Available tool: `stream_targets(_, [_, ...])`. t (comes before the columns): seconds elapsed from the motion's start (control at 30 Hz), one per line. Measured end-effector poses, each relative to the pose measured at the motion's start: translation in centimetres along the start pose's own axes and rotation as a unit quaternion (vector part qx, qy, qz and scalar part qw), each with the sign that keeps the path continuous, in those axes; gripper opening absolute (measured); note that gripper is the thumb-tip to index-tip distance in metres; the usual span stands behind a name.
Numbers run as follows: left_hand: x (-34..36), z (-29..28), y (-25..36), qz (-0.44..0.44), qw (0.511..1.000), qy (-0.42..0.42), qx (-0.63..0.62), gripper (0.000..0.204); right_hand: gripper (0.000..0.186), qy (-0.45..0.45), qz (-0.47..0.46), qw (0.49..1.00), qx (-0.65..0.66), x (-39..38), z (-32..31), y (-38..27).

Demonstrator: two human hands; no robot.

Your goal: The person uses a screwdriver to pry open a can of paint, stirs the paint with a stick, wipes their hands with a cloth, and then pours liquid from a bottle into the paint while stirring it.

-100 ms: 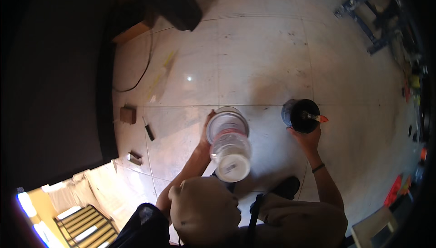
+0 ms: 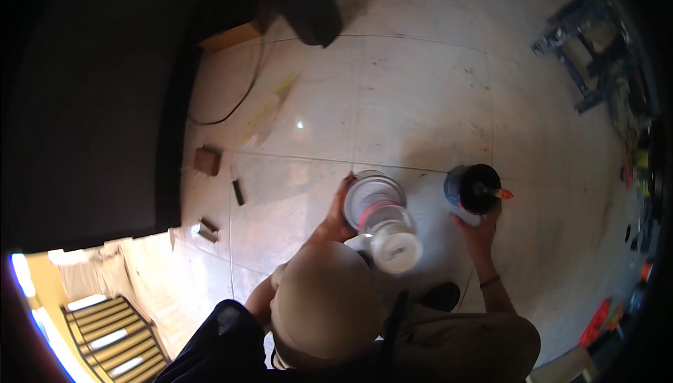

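- Left hand: curled round the left side of a pale round tub, fingers bent, holding it; thumb cannot be made out
- Tub near the middle of the view, a little below centre, above the pale tiled floor; cannot tell whether its base touches down
- Clear jar, reddish at one end, lies over the tub in this view, its white round end toward the camera; blurred, cannot tell whether jar and tub are joined
- Right hand: partly open, thumb and fingers spread about the near side of a dark cup; cannot tell how firm the hold is
- Cup stands to the right of the tub, well apart from it, black mouth facing up
- Slim tool leans in the cup, orange end sticking out past the right rim
- Dark band on the right wrist
- Left side of floor: brown block, black-handled tool just beside it, small metallic piece nearer the person
- Thin black cable curves farther off
- Dark blue frame at far right; red object lower right
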State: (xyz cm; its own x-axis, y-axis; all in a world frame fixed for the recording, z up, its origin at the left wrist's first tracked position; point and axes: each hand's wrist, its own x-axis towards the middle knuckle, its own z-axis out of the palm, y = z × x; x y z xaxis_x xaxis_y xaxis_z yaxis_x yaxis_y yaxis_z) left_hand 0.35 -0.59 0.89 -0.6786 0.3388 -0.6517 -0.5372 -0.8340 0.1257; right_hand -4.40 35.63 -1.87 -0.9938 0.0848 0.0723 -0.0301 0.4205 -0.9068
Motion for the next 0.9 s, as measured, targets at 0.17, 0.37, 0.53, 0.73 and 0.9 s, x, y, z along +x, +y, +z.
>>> stream_targets(0.17, [-1.8,-1.9,-1.8,0.012,0.994,0.059,-0.094,0.079,0.116,-0.243,0.053,0.969,-0.002,-5.8,-4.4,-12.4])
stream_targets(0.37, [-7.3,1.5,-4.9,0.154,0.972,-0.005,0.179,0.088,0.11,-0.393,-0.199,0.898,-0.015,-1.2,-2.8,-22.3])
stream_targets(0.53, [-7.4,-1.0,-6.4,0.292,0.766,0.075,0.568,0.12,0.091,-0.385,-0.269,0.882,-0.043,-0.3,-0.9,-22.5])
stream_targets(0.73, [-4.0,-5.1,-7.4,0.299,0.75,0.085,0.584,0.117,0.089,-0.336,-0.235,0.912,-0.02,-0.6,-2.3,-21.1])
stream_targets(0.9, [-3.5,-3.6,-6.6,0.258,0.773,0.071,0.576,0.115,0.086,-0.278,-0.172,0.943,-0.066,-0.4,-7.0,-18.9])
